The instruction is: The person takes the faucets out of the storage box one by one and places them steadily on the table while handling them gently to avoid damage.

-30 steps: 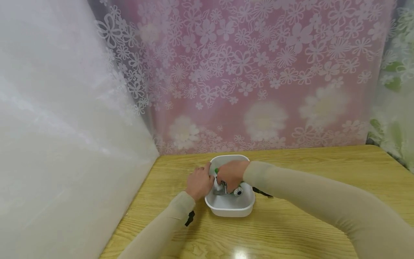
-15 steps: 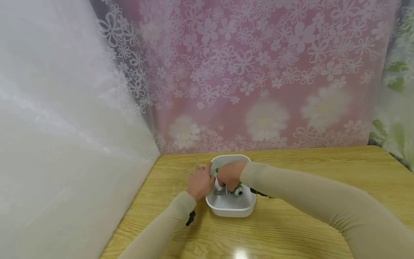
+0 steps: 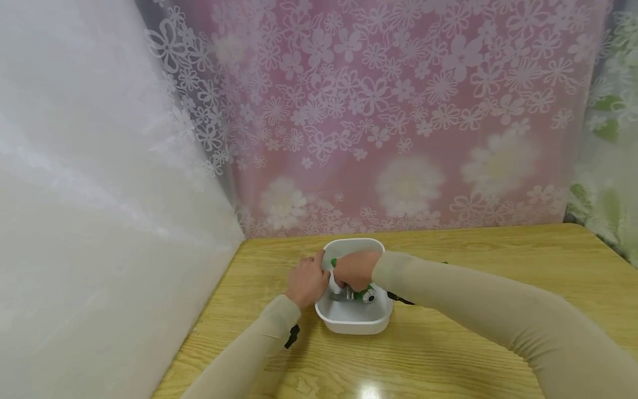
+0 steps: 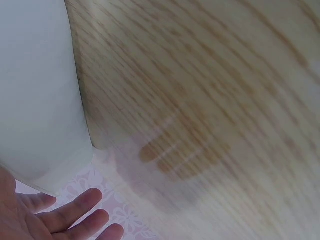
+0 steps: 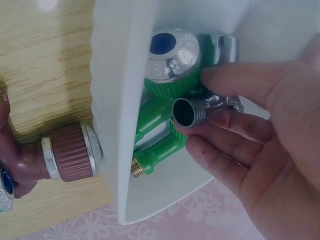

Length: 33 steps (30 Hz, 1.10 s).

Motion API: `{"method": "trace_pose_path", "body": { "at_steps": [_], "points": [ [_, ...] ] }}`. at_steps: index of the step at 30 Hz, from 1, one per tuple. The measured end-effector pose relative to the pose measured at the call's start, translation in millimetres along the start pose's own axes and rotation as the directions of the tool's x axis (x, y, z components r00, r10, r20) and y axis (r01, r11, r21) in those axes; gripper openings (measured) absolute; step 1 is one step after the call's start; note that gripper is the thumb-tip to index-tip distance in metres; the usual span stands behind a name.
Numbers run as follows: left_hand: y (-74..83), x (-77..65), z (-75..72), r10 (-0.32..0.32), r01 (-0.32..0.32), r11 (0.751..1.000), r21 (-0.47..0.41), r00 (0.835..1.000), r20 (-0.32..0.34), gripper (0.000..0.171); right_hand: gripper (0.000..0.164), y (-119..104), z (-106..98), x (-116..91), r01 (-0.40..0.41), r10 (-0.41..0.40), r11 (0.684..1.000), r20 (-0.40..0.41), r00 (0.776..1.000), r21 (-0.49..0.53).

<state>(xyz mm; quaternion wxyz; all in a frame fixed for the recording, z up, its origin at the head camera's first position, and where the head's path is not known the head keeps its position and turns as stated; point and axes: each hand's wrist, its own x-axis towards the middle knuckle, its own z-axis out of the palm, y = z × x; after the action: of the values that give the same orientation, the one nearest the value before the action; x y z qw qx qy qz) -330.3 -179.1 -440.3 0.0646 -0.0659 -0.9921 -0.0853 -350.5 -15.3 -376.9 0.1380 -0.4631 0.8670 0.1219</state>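
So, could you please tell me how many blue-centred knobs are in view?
2: one knob inside the white basin, beside the right hand; another knob outside it, cut off at the right wrist view's edge. More may be hidden.

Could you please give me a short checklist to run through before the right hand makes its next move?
1. White basin standing on the table: ok.
2. Left hand at the basin's left side: ok.
3. Right hand with fingers around the chrome fitting: ok.
4. Firmness of that hold: cannot tell.
5. Fitting free of the green valves: cannot tell; they overlap in view.
6. Space beside the basin clear: not ok; a brown valve lies there.
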Motion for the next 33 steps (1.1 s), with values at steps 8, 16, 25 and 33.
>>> {"method": "trace_pose_path", "body": {
  "at_steps": [8,16,25,33],
  "points": [
    [-0.2,0.8,0.8,-0.001,0.001,1.000,-0.002,1.000,0.002,0.053,0.017,1,1,-5,0.009,-0.009,1.000,-0.031,0.999,0.007],
    [0.3,-0.4,0.9,0.002,-0.002,1.000,-0.010,1.000,-0.006,0.054,0.014,3,0,-12,0.021,-0.021,1.000,-0.067,0.998,0.006],
    [2.7,-2.8,-0.4,0.013,-0.013,1.000,-0.013,1.000,-0.018,0.053,0.012,8,-4,-28,0.035,-0.037,0.999,-0.091,0.995,-0.025],
    [6.0,-4.1,-0.9,-0.007,0.006,1.000,-0.011,1.000,-0.017,0.054,0.018,18,-5,-44,-0.007,0.011,0.999,-0.096,0.995,0.047]
  ]
}}
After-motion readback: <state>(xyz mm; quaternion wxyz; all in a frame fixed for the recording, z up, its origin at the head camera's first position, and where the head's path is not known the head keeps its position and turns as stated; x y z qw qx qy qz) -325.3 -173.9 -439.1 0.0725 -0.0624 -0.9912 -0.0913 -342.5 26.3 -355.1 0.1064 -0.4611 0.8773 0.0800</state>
